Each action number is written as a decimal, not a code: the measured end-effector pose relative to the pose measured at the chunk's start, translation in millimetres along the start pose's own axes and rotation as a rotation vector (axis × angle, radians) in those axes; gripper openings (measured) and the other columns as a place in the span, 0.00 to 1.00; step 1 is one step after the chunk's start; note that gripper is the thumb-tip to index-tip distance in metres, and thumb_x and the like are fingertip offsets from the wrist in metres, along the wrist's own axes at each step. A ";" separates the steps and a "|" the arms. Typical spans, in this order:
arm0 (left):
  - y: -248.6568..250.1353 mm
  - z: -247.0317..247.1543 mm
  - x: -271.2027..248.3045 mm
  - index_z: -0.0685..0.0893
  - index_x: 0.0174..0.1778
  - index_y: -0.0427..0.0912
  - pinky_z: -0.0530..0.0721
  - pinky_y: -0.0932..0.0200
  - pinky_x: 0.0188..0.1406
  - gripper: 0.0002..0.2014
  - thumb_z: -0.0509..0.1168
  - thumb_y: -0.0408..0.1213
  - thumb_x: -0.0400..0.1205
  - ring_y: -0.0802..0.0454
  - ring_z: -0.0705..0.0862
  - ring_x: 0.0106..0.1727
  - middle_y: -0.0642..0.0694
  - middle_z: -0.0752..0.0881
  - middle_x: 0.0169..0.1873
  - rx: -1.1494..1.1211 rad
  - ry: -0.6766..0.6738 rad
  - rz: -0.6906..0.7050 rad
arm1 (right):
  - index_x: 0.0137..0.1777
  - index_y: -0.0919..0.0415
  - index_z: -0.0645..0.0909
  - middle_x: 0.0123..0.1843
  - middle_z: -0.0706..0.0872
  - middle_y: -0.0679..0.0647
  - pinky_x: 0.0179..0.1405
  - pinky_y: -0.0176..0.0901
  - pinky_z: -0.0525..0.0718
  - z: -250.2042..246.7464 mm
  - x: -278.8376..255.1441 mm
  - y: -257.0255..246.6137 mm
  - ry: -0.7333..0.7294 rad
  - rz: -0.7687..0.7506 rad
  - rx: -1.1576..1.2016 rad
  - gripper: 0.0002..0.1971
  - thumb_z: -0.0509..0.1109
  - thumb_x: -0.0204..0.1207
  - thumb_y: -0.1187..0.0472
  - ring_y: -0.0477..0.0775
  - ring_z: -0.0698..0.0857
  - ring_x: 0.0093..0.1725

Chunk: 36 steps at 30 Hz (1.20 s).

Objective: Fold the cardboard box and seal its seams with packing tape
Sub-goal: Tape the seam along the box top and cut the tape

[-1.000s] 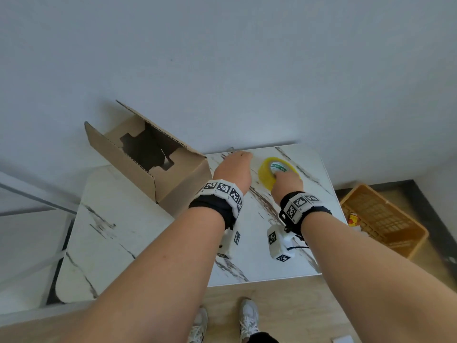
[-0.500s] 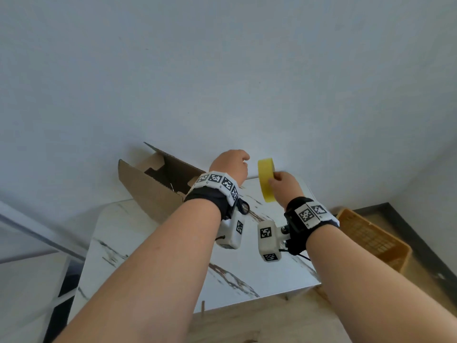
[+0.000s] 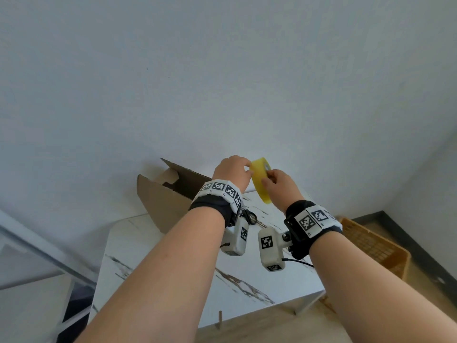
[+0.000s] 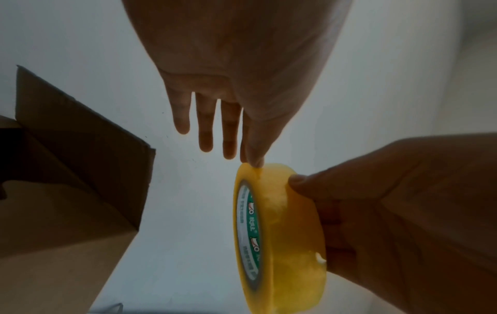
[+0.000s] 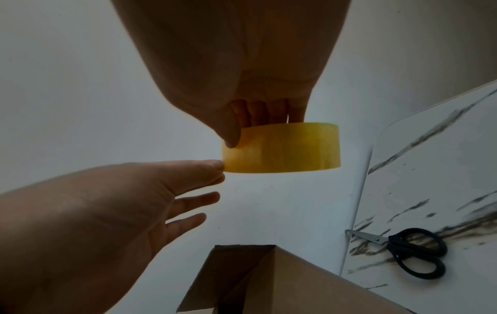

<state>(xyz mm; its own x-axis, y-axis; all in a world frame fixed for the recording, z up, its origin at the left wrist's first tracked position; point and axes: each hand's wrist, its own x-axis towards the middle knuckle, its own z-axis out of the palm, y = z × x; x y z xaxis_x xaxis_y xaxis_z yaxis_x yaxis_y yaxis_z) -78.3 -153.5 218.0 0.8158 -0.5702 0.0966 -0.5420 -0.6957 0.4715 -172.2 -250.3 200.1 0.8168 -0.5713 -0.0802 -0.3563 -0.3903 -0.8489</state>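
Observation:
A yellow roll of packing tape (image 3: pixel 260 180) is held up in the air above the table's far edge. My right hand (image 3: pixel 268 179) grips it, with the thumb (image 5: pixel 232 136) on the outer face and the fingers behind. My left hand (image 3: pixel 245 170) has its fingers straight, and its thumb tip (image 4: pixel 255 164) touches the roll's rim (image 5: pixel 228 163). No loose tape end shows. The brown cardboard box (image 3: pixel 168 196) lies on its side at the table's back left, its open end toward the wall and its flaps unfolded.
Black-handled scissors (image 5: pixel 411 250) lie on the white marble table (image 3: pixel 173 263) just right of the box. An orange basket (image 3: pixel 371 243) stands on the floor to the right. A white wall rises right behind the table.
The right hand has lifted the roll off the table and turned it on edge. My left hand rose with it and now touches its rim. The head view has tilted upward.

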 end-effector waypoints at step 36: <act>14.1 -20.9 -15.2 0.87 0.51 0.41 0.82 0.55 0.51 0.10 0.61 0.38 0.84 0.47 0.85 0.53 0.47 0.88 0.51 -0.161 0.125 -0.035 | 0.62 0.54 0.83 0.44 0.83 0.51 0.26 0.32 0.83 -6.4 -13.3 -1.3 0.052 -0.009 0.182 0.17 0.70 0.75 0.51 0.47 0.85 0.25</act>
<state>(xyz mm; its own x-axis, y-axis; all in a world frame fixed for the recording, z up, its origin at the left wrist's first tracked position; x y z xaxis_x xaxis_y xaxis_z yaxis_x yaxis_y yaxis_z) -94.1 -145.6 241.5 0.8575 -0.4815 0.1812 -0.4822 -0.6295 0.6093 -185.6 -246.8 205.5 0.7931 -0.6071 -0.0492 -0.2577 -0.2613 -0.9302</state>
